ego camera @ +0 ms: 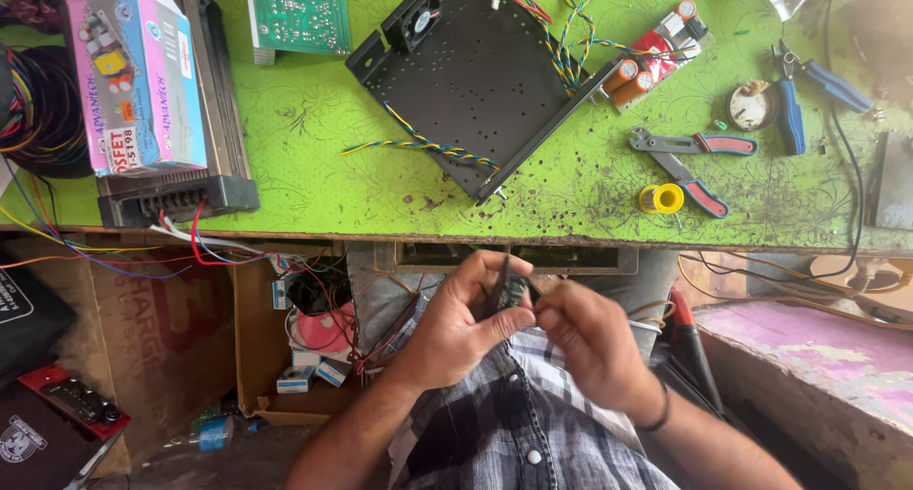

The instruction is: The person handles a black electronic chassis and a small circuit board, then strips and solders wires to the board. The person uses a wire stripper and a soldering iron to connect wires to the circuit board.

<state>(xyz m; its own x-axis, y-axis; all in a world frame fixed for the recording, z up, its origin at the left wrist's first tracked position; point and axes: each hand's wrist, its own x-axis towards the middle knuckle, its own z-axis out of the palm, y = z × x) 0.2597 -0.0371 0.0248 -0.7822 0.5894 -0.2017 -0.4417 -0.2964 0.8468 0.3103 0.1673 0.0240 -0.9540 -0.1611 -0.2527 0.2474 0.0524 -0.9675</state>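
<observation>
Small dark component (511, 290): pinched between both hands below the near edge of the green bench (314, 157), long axis roughly upright. Left hand (466, 314) was closed on its left side; right hand (582, 333) was closed on its right, fingertips meeting there. Black metal chassis (475, 81) was laid beyond it at mid-bench; red-handled pliers (694, 162) and a yellow solder spool (663, 198) toward the right edge; a pink box (133, 72) at the left.

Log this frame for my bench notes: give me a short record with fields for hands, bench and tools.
left hand: left hand pinches a small dark part over the lap
right hand: right hand fingers meet the same part
bench: green table with black metal chassis, twisted wires
tools: red-handled pliers, yellow solder spool
left side: pink box on an amplifier
</observation>
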